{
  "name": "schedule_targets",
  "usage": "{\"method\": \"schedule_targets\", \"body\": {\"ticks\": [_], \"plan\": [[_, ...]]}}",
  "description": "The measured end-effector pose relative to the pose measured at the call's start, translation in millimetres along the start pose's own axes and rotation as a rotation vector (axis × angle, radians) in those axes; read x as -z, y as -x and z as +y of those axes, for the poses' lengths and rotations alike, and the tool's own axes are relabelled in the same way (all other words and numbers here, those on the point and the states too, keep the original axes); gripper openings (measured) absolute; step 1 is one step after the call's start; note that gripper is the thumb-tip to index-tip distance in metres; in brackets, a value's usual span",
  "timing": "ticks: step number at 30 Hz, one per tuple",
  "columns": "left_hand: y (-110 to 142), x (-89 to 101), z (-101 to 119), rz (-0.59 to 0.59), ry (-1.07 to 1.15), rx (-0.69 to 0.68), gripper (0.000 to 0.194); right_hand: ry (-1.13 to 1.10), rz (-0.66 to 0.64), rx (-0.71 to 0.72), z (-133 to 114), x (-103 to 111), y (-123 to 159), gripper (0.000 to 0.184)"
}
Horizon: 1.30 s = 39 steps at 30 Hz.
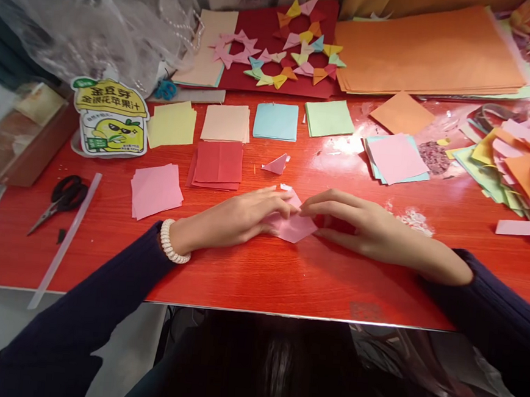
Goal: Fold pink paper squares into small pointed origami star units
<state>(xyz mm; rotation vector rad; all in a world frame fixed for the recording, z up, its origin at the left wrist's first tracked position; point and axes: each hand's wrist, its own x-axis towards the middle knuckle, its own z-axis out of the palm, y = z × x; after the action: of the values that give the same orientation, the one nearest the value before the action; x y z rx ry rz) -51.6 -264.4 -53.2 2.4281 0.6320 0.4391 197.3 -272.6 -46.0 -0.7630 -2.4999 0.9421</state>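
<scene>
Clock positions read from the pink paper sheet [295,228], 12 toward the far edge of the desk [240,282].

Sheet: on the desk, between the two hands, part-covered by fingers; small white piece [286,187] at its far tip.

Left hand [245,215]: fingers curled over the sheet's left part, thumb at its near-left edge, pinching the paper (beaded bracelet [173,241] on that wrist). Right hand [355,221]: fingers arched, thumb held apart from the index; fingertips at the sheet's right side (exact contact of the thumb hard to tell).

Surroundings: small folded pink piece [275,164] near, at 11. Red paper stack [219,163] at 10; yellow-green stack [172,124] farther out, also 10. Peach stack [226,123] at 11, blue stack [275,121] between 11 and 12, green stack [329,118] between 12 and 1. Pink stack [156,192] at 9; black-handled scissors [69,195] beyond it, beside a translucent strip [66,241] (one end overhangs the near edge). At 2, pink squares [399,159] lying over blue ones. Four pointed paper rings [270,73] around 12, mostly on dark red sheets [255,26]. Between 2 and 3, a loose pile of coloured paper [529,158].
</scene>
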Motion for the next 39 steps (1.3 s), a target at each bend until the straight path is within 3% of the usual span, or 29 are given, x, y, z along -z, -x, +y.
{"method": "schedule_targets", "body": {"ticks": [3,7,14,18,24,27,33,39], "plan": [[-0.9,1.2,-0.6,0.045,-0.107,-0.043,0.022,-0.041,0.011,0.063,-0.4,-3.5,-1.5,0.015],[-2.2,2.9,0.7,0.064,-0.263,-0.066,0.011,-0.073,-0.009,0.069,-2.1,-3.7,-2.8,0.017],[1.2,1.0,2.2,0.064,-0.414,-0.192,0.019,-0.065,0.045,0.028,-4.3,-7.1,-3.8,0.016],[1.5,-0.9,3.5,0.049,-0.483,-0.204,0.02,-0.089,-0.043,-0.062,-2.6,-4.1,-2.1,0.013],[-0.3,-2.7,5.9,0.066,-0.641,-0.226,0.022,-0.137,-0.137,-0.045,-1.9,6.2,-1.3,0.02],[-1.0,-3.7,6.3,0.078,-0.609,-0.215,0.021,-0.158,-0.125,-0.049,-5.8,6.4,-3.4,0.02],[-0.8,-5.9,5.7,0.103,-0.429,-0.229,0.02,-0.077,0.023,-0.068,-11.7,-4.5,-7.0,0.019],[-1.0,-2.7,6.6,0.103,-0.428,-0.254,0.023,0.032,0.102,-0.129,-11.3,-11.0,-8.2,0.016]]}}
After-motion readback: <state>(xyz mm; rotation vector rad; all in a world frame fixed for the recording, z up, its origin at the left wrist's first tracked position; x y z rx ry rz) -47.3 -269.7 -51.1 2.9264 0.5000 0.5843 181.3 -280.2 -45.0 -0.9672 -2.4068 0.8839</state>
